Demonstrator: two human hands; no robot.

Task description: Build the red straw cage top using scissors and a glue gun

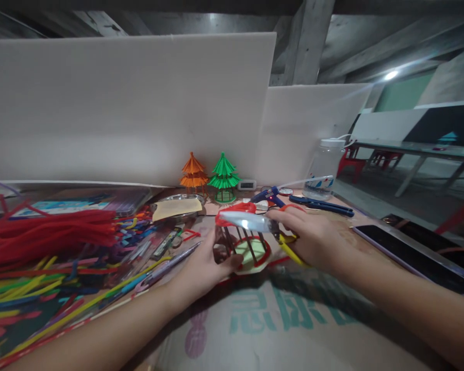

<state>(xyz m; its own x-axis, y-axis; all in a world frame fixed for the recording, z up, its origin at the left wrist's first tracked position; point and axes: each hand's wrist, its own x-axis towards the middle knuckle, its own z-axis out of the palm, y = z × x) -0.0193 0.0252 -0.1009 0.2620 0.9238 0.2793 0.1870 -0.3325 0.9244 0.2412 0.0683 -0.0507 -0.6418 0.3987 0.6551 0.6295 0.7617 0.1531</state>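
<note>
My left hand (211, 260) is closed around the side of a small pavilion model (252, 252), with thumb and fingers on its base and posts. The model has a pale green floor, a red ring around it, thin dark posts and a red upper rim. In my right hand (313, 232) is a pair of scissors (247, 222) with yellow and dark handles. Their shiny blades, blurred by motion, point left across the model's upper rim. Whether the blades touch the rim I cannot tell. Part of the right fingers is hidden behind the handles.
Behind stand an orange tiered model (193, 170) and a green one (223, 178). A blue glue gun (263, 196), a water bottle (321, 170) and a phone (413, 257) are on the right. Red pipe cleaners (50, 232) and several coloured strips cover the left.
</note>
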